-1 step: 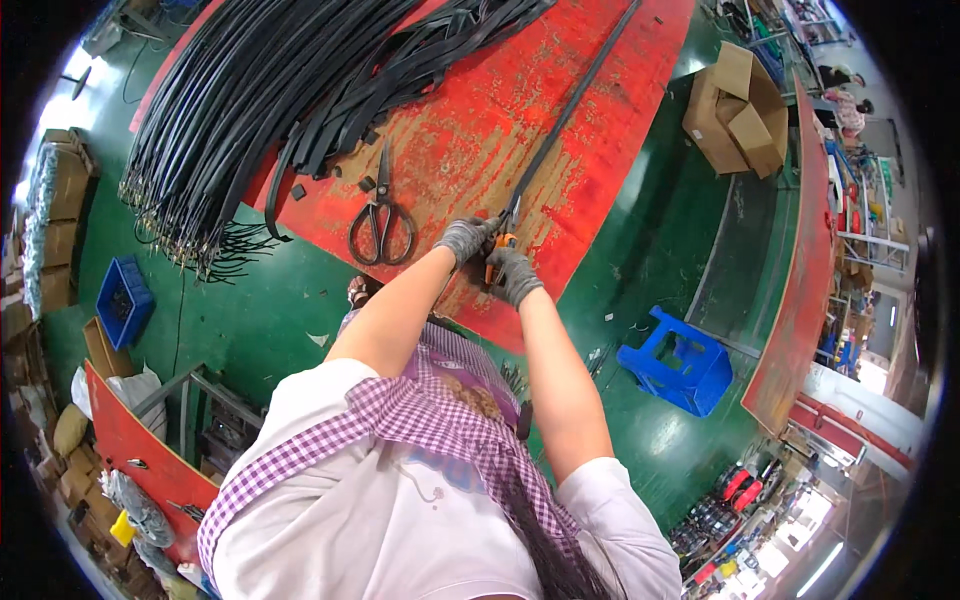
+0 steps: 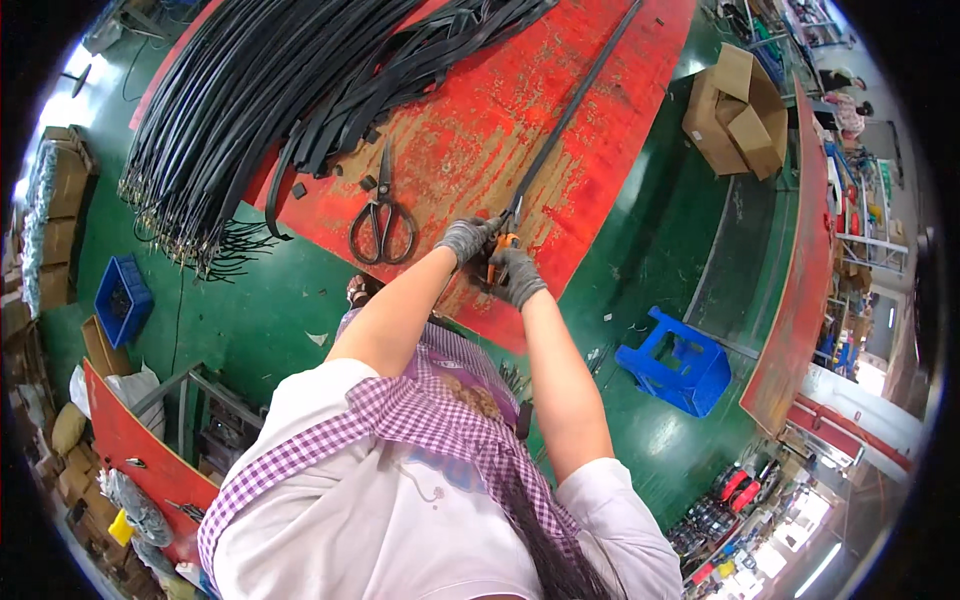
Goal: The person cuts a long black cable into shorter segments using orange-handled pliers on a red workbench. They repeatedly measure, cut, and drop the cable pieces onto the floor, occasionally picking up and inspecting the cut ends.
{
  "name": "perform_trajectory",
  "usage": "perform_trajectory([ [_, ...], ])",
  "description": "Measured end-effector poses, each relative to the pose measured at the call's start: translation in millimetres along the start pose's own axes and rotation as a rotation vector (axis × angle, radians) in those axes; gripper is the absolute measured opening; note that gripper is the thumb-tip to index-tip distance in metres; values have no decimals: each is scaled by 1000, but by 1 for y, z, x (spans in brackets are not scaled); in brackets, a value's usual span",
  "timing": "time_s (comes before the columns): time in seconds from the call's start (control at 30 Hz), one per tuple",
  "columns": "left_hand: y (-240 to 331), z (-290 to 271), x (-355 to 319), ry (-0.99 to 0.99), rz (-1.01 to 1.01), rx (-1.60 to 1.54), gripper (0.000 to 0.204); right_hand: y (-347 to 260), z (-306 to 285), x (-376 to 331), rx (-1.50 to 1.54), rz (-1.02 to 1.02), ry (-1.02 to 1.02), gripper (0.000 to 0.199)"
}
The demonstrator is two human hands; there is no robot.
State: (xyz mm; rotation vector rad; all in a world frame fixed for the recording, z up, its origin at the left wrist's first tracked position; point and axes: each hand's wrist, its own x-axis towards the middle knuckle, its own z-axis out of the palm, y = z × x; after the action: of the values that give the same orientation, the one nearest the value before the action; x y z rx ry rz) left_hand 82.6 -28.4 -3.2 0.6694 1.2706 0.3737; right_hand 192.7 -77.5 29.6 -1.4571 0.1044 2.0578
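My left hand, in a grey glove, is closed on the near end of a long black strap that runs away up the red table. My right hand, gloved alike, grips an orange-handled cutting tool. Its metal jaws point up beside the strap's end; the gloves partly hide them, so whether they touch the strap cannot be seen. Left of my hands lies a pair of scissors with black loop handles. Small black offcuts are scattered near its blades.
A thick bundle of black straps covers the worn red table's left side, its ends hanging over the edge. On the green floor stand a blue stool, an open carton and a blue crate. Another red board rises at right.
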Motion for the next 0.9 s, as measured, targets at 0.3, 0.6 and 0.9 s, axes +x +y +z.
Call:
perform_trajectory([
  [0.3,-16,24,13,-14,89,-52,34,-6,3,-67,173,71,-268,41],
  [0.6,-31,-19,5,-309,-137,-175,26,20,23,-34,-409,-284,301,27],
  [0.9,-102,-49,-78,-306,-92,-129,27,-24,116,47,-1613,-749,1023,48],
])
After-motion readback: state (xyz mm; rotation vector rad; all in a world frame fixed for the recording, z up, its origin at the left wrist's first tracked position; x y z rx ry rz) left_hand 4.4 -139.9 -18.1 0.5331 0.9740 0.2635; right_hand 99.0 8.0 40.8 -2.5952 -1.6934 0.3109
